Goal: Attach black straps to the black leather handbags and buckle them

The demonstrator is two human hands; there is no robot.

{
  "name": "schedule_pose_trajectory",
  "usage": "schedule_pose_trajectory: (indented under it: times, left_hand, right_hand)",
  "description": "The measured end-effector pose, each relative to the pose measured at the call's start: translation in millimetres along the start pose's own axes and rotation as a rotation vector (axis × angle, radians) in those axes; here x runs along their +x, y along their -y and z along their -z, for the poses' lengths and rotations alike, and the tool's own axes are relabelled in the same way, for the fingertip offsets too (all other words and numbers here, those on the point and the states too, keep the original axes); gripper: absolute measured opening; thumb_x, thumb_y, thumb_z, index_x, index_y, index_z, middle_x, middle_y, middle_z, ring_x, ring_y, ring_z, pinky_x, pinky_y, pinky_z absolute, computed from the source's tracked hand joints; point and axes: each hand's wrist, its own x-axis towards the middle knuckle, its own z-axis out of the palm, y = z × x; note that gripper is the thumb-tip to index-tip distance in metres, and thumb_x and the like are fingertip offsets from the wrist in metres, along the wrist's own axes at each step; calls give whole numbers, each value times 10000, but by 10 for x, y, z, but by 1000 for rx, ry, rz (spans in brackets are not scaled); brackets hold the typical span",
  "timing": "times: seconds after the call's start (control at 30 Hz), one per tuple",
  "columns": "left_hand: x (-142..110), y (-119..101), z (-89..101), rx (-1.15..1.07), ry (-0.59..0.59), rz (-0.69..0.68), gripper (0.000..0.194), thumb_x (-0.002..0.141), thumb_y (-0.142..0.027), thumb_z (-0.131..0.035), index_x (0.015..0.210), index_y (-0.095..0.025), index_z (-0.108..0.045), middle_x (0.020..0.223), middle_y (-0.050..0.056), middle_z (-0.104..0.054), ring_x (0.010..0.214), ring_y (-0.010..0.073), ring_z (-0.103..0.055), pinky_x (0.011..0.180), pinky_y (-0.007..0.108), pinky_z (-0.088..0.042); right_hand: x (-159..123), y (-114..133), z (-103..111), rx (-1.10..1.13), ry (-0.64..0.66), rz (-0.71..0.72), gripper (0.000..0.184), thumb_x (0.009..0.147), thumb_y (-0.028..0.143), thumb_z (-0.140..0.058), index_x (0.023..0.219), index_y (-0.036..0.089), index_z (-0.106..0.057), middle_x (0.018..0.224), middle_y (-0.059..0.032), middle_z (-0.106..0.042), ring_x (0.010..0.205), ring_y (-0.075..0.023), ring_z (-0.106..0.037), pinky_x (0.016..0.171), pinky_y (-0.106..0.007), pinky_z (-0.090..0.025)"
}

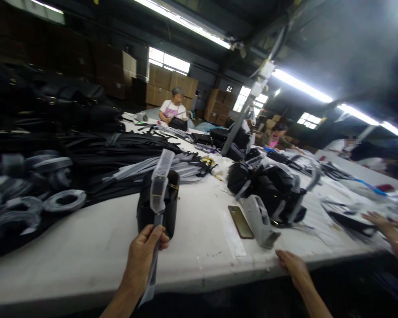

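My left hand (145, 254) is closed around a small black bag (158, 204) and holds it upright above the white table (96, 247). A strap wrapped in clear plastic (159, 183) runs up the bag's front and under my thumb. My right hand (290, 263) rests on the table's near edge with the fingers lying flat and nothing in it. It lies just in front of a grey tape dispenser (260, 221). A phone (240, 221) lies face up to the left of the dispenser.
Stacks of black straps (119, 154) and plastic-wrapped rolls (64, 201) cover the left of the table. A heap of black bags (272, 185) sits behind the dispenser. Another person's hands (389, 229) reach in at the right edge. More workers sit at the far end.
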Motion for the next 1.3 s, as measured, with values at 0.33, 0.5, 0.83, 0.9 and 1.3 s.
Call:
schedule_pose_trajectory:
  times: [0.33, 0.5, 0.83, 0.9, 1.3]
  left_hand:
    - [-101, -45, -75, -28, 42, -63, 272, 822, -409, -635, 726, -156, -602, 591, -15, -636, 539, 114, -592, 571, 217, -475]
    - [-144, -130, -67, -47, 72, -66, 291, 820, -405, -641, 681, -158, -575, 579, -13, -619, 529, 114, -572, 553, 219, -470]
    - [-112, -145, -14, -74, 108, 5, 293, 814, -425, -643, 725, -147, -615, 584, 7, -625, 525, 130, -585, 550, 238, -482]
    - [-96, -138, 6, -91, 147, 12, 285, 834, -418, -626, 753, -144, -624, 606, 11, -633, 535, 125, -589, 558, 234, -477]
    - [-99, -212, 8, -214, 188, 119, 343, 846, -452, -584, 711, -137, -589, 501, -13, -552, 420, 75, -467, 456, 185, -352]
  right_hand:
    - [-1257, 1750, -1093, 41, 853, 396, 273, 730, 435, -699, 655, 175, -661, 579, 7, -580, 596, -141, -508, 603, -264, -411]
    - [-1918, 2311, -1786, 160, 1116, 439, 199, 745, 321, -703, 648, 159, -639, 584, 16, -610, 562, -117, -529, 560, -243, -414]
    - [-1719, 2219, -2317, 62, 1033, 342, 317, 665, 374, -762, 543, 166, -557, 476, 49, -535, 446, -75, -425, 448, -224, -310]
    - [-1706, 2223, -2334, 60, 1050, 341, 321, 674, 392, -760, 552, 164, -570, 483, 45, -545, 453, -77, -429, 458, -226, -314]
    - [-1597, 2272, -2211, 58, 1315, 278, 193, 691, 323, -723, 694, 129, -725, 645, -18, -672, 593, -115, -523, 602, -248, -410]
